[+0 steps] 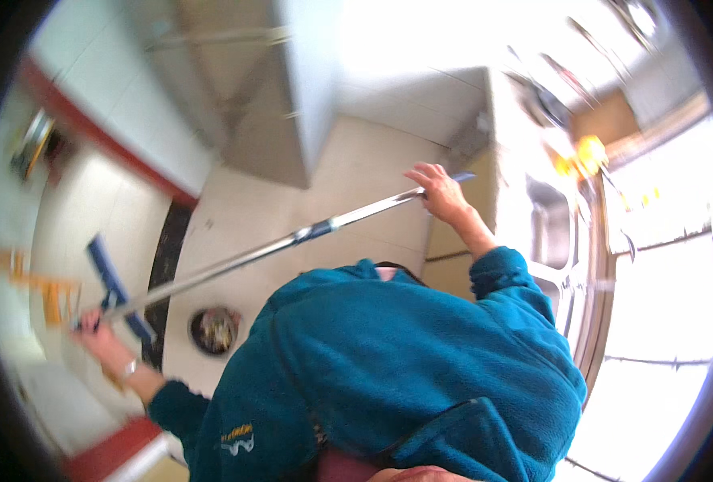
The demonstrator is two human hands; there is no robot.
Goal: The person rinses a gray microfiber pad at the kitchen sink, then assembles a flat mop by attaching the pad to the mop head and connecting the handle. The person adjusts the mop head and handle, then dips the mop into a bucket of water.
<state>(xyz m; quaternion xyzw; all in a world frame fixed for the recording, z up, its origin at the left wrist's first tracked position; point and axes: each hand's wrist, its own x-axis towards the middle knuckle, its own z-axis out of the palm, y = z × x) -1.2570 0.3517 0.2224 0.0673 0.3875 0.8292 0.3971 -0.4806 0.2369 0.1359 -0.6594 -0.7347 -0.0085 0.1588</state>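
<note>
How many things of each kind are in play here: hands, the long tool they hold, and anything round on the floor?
Hands: 2, the left hand near the blue head, the right hand at the far end of the pole
Long-handled squeegee mop: 1
Round floor drain: 1
Total: 4

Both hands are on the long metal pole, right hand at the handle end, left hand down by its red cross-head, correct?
Not quite: the head view shows the cross-head is blue, not red. The rest holds: right hand grips the handle end of the metal pole, left hand holds by the head.
</note>
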